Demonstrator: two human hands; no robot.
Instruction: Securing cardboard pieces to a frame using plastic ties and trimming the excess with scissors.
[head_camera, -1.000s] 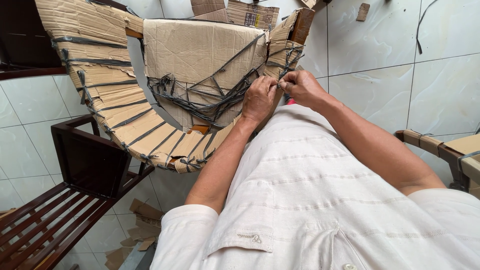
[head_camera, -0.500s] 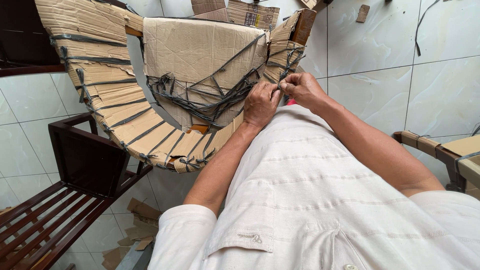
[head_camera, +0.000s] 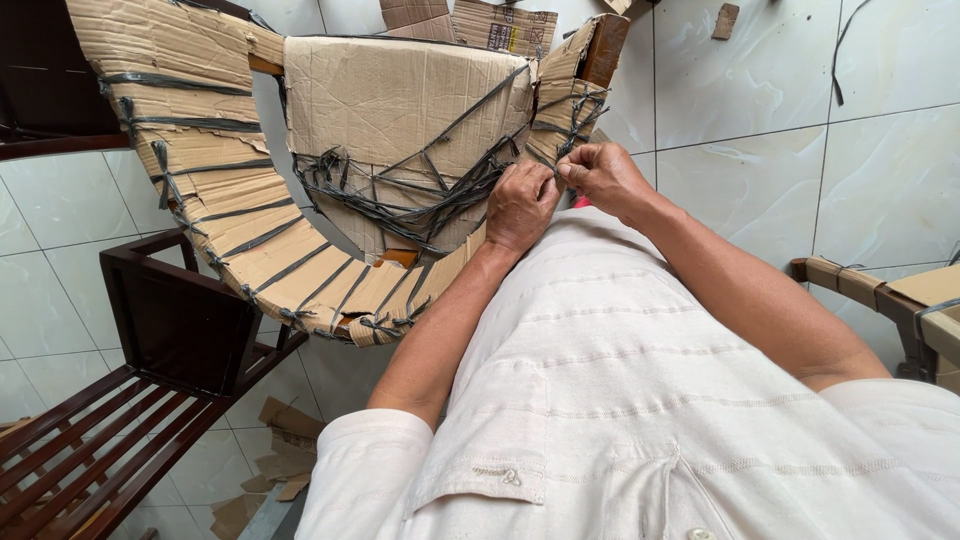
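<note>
**Both hands pinch at the strap on the wrapped frame's right-hand end**

A curved piece of furniture wrapped in cardboard (head_camera: 400, 110) fills the upper half of the head view, tilted up against the person's lap, its long arc sweeping from upper left down through the middle and up again to the right. Dark plastic strapping (head_camera: 400, 195) crosses the cardboard in tangled bands, thickest in the centre. Below left stands a dark wooden chair (head_camera: 170, 330) with slatted seat, apart from the wrapped piece's lowest edge; cardboard scraps (head_camera: 275, 465) lie on the tiled floor beneath.

The work sits at the arc's right end, where straps gather on the cardboard-covered upright (head_camera: 565, 110). The left hand (head_camera: 520, 205) is clenched, knuckles up, fingers curled onto a strap just left of that upright. The right hand (head_camera: 605, 175) meets it from the right, thumb and fingertips pinched on the same strand; the two hands touch. The strand runs short between them, roughly level, and both hands are equally near. A small red thing shows just under the right hand; what it is cannot be told.
</note>
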